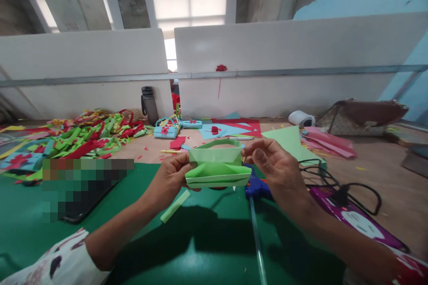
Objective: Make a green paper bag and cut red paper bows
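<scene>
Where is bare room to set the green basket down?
Below the held paper basket, the green mat is bare from the loose strip to the glue gun. Tan tabletop lies free between black cord and brown bag. The paper-strip pile, back left, is crowded.

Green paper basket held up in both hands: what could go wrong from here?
1. The left hand and right hand pinch the green paper basket at its ends; a tighter grip could crease the thin folds or pull the handle loose.
2. The blue glue gun lies close under it; if hot, it might mark paper or fingers.
</scene>
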Available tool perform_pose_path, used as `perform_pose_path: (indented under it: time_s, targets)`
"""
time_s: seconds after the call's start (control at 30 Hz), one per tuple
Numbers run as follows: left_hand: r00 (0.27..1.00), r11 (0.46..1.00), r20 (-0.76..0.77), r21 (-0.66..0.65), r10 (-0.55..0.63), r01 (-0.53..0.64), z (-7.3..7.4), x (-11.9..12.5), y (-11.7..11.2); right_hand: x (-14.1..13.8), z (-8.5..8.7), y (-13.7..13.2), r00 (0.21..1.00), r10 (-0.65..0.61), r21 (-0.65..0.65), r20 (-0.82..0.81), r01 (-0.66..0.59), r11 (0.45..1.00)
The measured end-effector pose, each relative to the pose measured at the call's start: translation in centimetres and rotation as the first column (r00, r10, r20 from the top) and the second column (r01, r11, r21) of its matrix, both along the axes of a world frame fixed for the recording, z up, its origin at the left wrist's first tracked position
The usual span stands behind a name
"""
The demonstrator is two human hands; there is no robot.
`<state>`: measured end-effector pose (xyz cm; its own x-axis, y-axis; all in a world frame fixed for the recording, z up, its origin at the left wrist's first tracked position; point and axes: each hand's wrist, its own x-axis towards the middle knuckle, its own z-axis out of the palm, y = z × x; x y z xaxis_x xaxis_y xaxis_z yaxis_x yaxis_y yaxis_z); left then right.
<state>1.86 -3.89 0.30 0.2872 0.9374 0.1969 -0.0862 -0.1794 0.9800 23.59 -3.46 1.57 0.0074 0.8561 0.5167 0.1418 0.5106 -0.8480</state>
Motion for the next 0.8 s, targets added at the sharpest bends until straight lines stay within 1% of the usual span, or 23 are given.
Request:
perform_pose_path:
  time_s: [0.07, 0.13, 0.23, 0.3, 0.4, 0.47, 0.53, 0.63, 0.73, 0.8]
  targets:
    - [1.0, 1.0, 0.008, 0.0, -0.017, 0.017, -0.2, 0.1, 0.0, 0.0, -0.1, 0.3, 0.997, 0.02, -0.132, -0.075, -0.03, 0.991]
    - [0.999, 0.999, 0.016, -0.004, -0.036, 0.036, -0.4, 0.2, 0.0, 0.0, -0.1, 0.4, 0.995, 0.038, -0.216, -0.095, -0.058, 0.975]
    - [0.998, 0.997, 0.04, -0.052, -0.058, 0.06, -0.8, 0.3, 0.0, -0.1, 0.1, 0.1, 0.992, 0.096, -0.315, -0.081, -0.117, 0.942]
    - [0.994, 0.99, 0.07, -0.105, -0.084, 0.091, -0.9, 0.3, -0.1, -0.2, 0.3, -0.2, 0.989, 0.119, -0.349, -0.082, -0.14, 0.927]
    - [0.975, 0.97, 0.152, -0.158, -0.163, 0.187, -0.5, 0.4, -0.4, -0.2, 0.4, -0.3, 0.985, 0.132, -0.335, -0.112, -0.163, 0.928]
    - [0.956, 0.957, 0.199, -0.152, -0.216, 0.248, -0.1, 0.4, -0.6, -0.2, 0.3, -0.3, 0.981, 0.137, -0.315, -0.139, -0.175, 0.933]
    - [0.947, 0.954, 0.204, -0.118, -0.248, 0.276, 0.1, 0.3, -0.8, -0.2, 0.3, -0.3, 0.981, 0.126, -0.305, -0.146, -0.166, 0.938]
    - [0.961, 0.961, 0.129, -0.097, -0.244, 0.257, 0.0, 0.4, -0.9, -0.3, 0.3, -0.3, 0.985, 0.107, -0.304, -0.137, -0.145, 0.942]
    - [0.981, 0.976, 0.069, -0.113, -0.18, 0.187, -0.5, 0.4, -0.7, -0.4, 0.3, -0.3, 0.987, 0.111, -0.304, -0.118, -0.142, 0.942]
    - [0.99, 0.985, 0.07, -0.117, -0.123, 0.13, -0.9, 0.5, -0.6, -0.4, 0.2, -0.3, 0.99, 0.115, -0.302, -0.086, -0.136, 0.944]
